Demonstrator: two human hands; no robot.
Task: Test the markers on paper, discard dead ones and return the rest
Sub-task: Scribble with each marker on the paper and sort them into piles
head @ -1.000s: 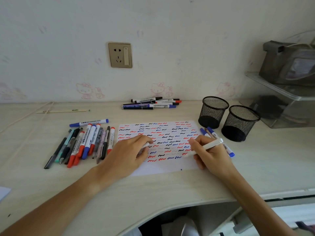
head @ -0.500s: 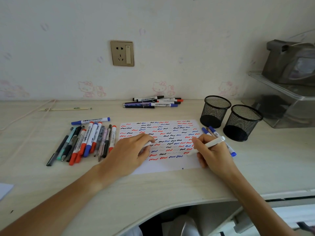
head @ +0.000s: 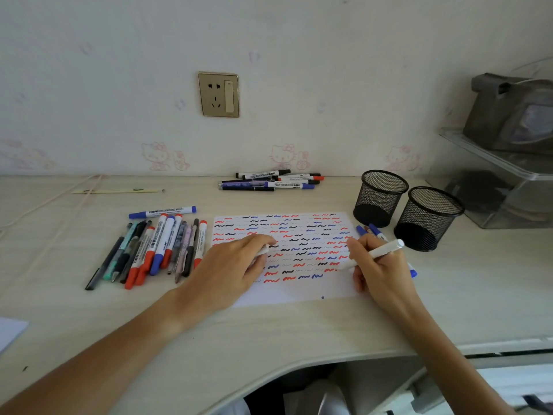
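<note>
Right hand (head: 380, 271) with marker (head: 377, 253) has barely shifted, seemingly.

I see the white paper (head: 302, 290) under my fingers covered in rows of red, blue and black squiggles. The marker (head: 381, 252) between my right fingers is white. Beyond them stand two black mesh cups (head: 380, 197).

Paper (head: 299, 290) at the tabletop (head: 299, 333) centre, row of markers (head: 155, 250) at 9 o'clock beside it, second marker pile (head: 272, 181) at 12 o'clock by the wall, two mesh cups (head: 407, 209) at 2 o'clock, a few markers (head: 375, 232) between paper and cups, shelf unit (head: 508, 187) at 3 o'clock.
</note>
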